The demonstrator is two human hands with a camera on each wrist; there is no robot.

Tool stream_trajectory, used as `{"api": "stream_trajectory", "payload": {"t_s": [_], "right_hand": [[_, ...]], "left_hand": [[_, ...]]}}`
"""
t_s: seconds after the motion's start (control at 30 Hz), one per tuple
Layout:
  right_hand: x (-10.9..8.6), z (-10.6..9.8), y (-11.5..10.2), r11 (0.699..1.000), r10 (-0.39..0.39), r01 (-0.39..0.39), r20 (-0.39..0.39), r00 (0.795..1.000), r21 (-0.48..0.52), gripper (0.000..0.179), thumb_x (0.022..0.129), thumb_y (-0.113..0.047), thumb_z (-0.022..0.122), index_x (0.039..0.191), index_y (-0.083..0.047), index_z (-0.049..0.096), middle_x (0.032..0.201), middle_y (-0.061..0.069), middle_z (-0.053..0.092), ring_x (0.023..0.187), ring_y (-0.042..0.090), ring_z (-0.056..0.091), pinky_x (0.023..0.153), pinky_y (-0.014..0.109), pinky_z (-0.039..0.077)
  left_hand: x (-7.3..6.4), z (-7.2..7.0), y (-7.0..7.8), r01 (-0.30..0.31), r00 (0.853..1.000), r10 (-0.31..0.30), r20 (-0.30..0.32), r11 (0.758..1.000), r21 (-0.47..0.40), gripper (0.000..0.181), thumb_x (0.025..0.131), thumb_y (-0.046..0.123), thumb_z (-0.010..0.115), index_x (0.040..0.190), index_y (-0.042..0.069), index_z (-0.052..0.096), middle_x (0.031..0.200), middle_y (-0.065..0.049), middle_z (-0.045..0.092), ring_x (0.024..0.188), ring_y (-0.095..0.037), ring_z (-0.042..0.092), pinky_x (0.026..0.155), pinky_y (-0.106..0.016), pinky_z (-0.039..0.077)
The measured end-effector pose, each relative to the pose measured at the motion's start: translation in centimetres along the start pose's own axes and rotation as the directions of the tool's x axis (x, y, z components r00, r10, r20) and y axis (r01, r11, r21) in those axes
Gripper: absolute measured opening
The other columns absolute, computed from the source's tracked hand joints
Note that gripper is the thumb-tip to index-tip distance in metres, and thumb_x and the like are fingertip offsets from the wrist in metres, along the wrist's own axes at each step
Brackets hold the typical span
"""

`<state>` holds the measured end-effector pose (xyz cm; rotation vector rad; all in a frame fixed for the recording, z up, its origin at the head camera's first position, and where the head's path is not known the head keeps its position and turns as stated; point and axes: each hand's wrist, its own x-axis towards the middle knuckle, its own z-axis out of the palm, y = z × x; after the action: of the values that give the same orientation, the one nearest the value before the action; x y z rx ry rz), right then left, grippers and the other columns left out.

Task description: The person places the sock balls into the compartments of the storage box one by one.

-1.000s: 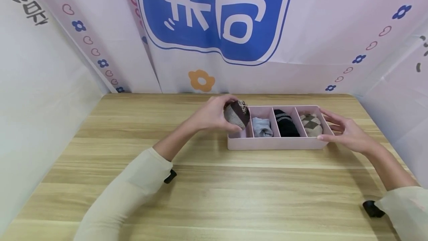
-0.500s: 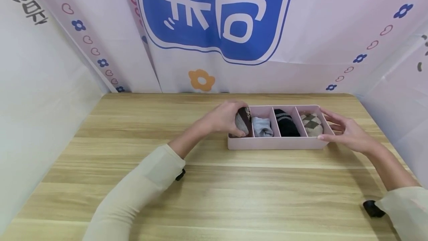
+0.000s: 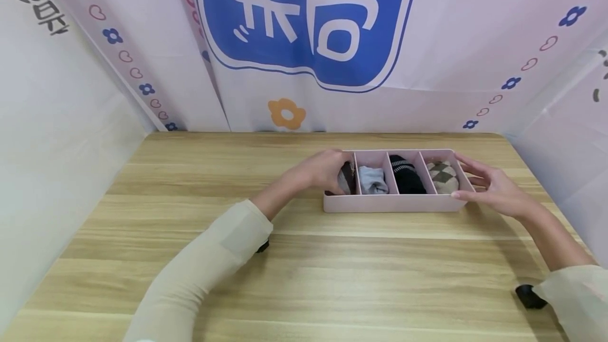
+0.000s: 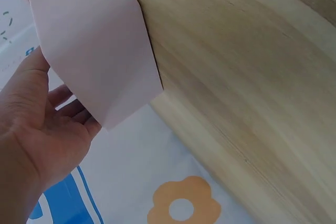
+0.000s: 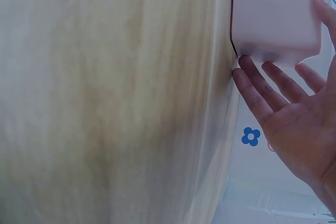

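Observation:
A pink divided storage box stands on the table with rolled socks in its compartments. In the leftmost compartment, my left hand grips a grey and dark brown rolled sock, its fingers and thumb around it and partly hiding it. The left wrist view shows this hand reaching over the box's end wall. At the opposite end, my right hand holds the box, thumb at the front corner and fingers along the end wall. Light blue, black and argyle beige rolled socks fill the other compartments.
The box rests on a wood-grain table, towards its back edge. Behind it hangs a white printed cloth with a blue sign; white cloth sides flank the table.
My left hand has moved right and down, lowering the grey and brown sock from above the rim into the leftmost compartment. The right hand and the box have stayed in place.

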<state>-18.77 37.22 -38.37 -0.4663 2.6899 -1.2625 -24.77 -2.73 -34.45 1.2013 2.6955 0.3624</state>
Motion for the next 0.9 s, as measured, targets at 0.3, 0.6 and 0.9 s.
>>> {"api": "stream_trajectory", "payload": {"t_s": [0.3,0.6,0.9], "right_hand": [[0.2,0.1,-0.1,1.0,0.007,-0.007,0.008,1.0,0.005,0.092,0.092,-0.007,0.077,0.166,-0.01,0.021,0.161,0.035,0.029,0.133,0.061,0.042,0.087,0.005,0.042],[0.2,0.1,0.0,1.0,0.012,-0.012,0.008,1.0,0.0,0.092,0.092,-0.007,0.077,0.166,-0.011,0.021,0.16,0.035,0.031,0.132,0.06,0.043,0.086,0.007,0.045],[0.2,-0.1,0.0,1.0,0.02,-0.02,0.016,1.0,0.001,0.093,0.093,-0.008,0.077,0.166,-0.009,0.02,0.161,0.035,0.029,0.132,0.061,0.043,0.084,0.007,0.045]], "left_hand": [[0.0,-0.2,-0.7,-0.018,0.998,0.022,0.055,0.997,-0.081,0.064,0.08,0.022,0.089,0.134,0.0,0.062,0.126,-0.009,0.067,0.117,-0.022,0.06,0.104,-0.032,0.048],[-2.2,-1.2,-1.2,-0.101,0.995,0.1,-0.014,0.97,-0.219,0.059,0.089,0.022,0.084,0.138,-0.004,0.062,0.136,-0.015,0.065,0.126,-0.026,0.059,0.111,-0.034,0.044],[-6.6,-1.8,-1.7,-0.074,0.994,0.041,-0.102,0.936,-0.344,0.05,0.094,0.021,0.077,0.135,-0.004,0.063,0.134,-0.016,0.066,0.124,-0.029,0.061,0.106,-0.043,0.049]]}}
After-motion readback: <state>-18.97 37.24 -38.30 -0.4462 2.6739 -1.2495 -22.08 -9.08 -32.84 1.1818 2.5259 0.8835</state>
